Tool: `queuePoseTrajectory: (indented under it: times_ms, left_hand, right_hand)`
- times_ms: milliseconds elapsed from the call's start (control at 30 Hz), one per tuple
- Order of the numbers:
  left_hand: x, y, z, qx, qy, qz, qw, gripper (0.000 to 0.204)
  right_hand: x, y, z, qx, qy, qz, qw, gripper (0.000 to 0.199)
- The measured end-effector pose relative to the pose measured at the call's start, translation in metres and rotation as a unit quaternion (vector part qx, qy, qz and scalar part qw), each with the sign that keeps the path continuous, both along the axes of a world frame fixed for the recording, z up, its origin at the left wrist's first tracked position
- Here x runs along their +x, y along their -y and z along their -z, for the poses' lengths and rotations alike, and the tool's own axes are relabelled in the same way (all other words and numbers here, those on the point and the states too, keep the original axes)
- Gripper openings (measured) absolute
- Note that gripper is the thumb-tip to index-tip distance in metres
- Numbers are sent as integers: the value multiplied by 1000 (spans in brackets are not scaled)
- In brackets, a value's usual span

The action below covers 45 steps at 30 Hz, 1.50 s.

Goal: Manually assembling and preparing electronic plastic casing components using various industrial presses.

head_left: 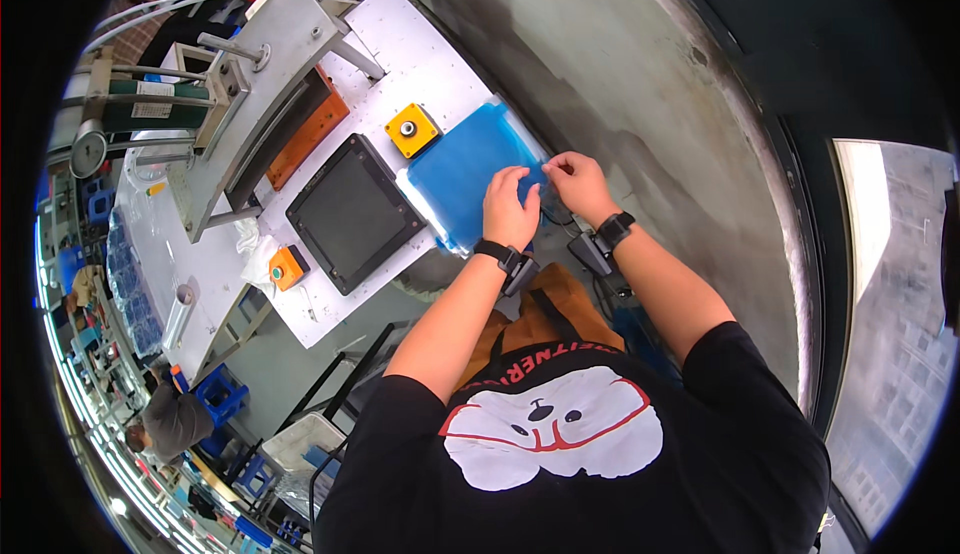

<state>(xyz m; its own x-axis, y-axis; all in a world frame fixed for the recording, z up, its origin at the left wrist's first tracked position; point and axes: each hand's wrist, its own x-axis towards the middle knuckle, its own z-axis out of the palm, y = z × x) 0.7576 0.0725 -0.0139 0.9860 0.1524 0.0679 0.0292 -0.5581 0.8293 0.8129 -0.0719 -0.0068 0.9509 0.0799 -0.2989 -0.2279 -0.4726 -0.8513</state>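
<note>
Lying beneath the left grip (pixel 512 212) is a blue sheet (pixel 455 172).

The blue panel (pixel 462 169) was flat, thin and roughly rectangular, with a glossy, film-like face and pale, see-through strips along its left side. It lay face up at the end of the counter (pixel 425 54), turned at a slant, its right edge just by the fingers of both hands (pixel 580 190).
</note>
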Motion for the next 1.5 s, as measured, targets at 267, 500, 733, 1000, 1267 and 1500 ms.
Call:
queuePoseTrajectory:
  times_ms: [267, 500, 733, 1000, 1267, 1500]
  left_hand:
    - [-4, 1, -20, -101, -26, -49, 993, 35]
    - [-10, -5, -2, -99, 11, -65, 993, 23]
    - [-10, -12, 2, -259, -144, -157, 942, 15]
    - [-16, -25, 11, -439, -168, -164, 867, 13]
    - [-23, -71, -24, -462, -99, -281, 835, 18]
    - [-29, -110, -39, -405, -83, -287, 864, 18]
  right_hand:
    - [-2, -1, -19, 313, -296, 76, 899, 12]
    - [-5, -13, -22, 346, -341, 77, 871, 14]
    - [-6, -25, -21, 278, -335, 80, 897, 42]
    - [11, -26, -3, 248, -367, 37, 896, 39]
    - [3, -41, -22, -216, 317, -265, 885, 56]
    - [-1, -43, 16, -221, 259, -386, 857, 61]
